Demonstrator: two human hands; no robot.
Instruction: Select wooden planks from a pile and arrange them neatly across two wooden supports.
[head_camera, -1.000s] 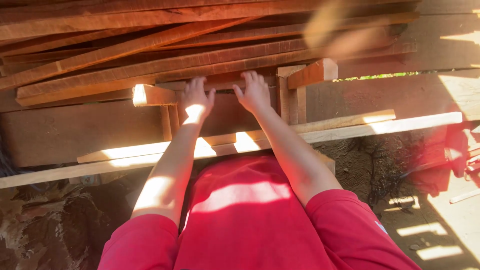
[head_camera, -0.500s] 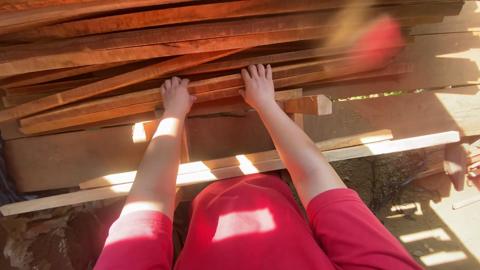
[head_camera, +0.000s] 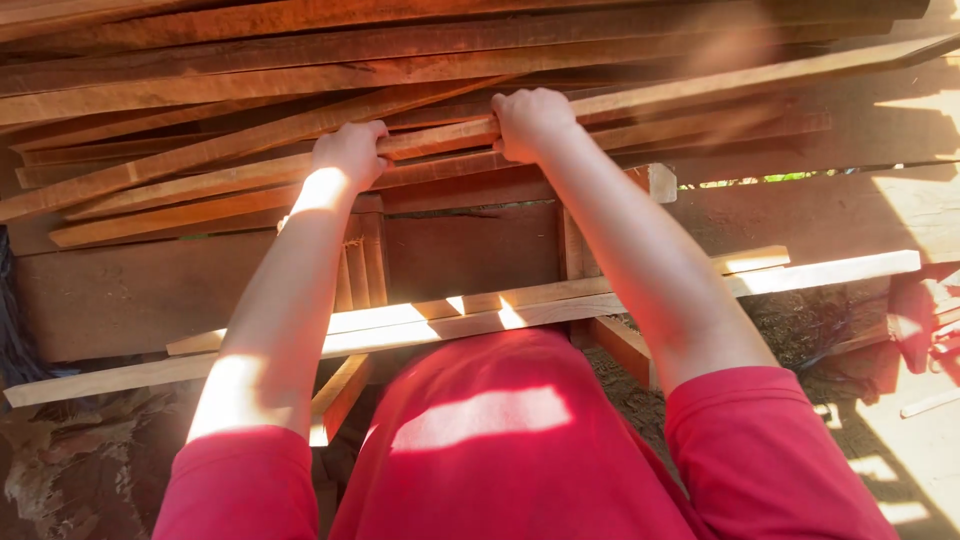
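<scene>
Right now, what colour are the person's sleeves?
Red; the sleeves show best in the head view, at the bottom.

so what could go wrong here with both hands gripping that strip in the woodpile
1. The left hand and right hand both close on one long wooden strip lying among a loose stack of planks. Pulling it could shift neighbouring boards onto the fingers.
2. The wood looks rough-sawn and the hands are bare, so splinters are likely.
3. A pale plank crosses low in front of the person's body and might be knocked or snagged.
</scene>
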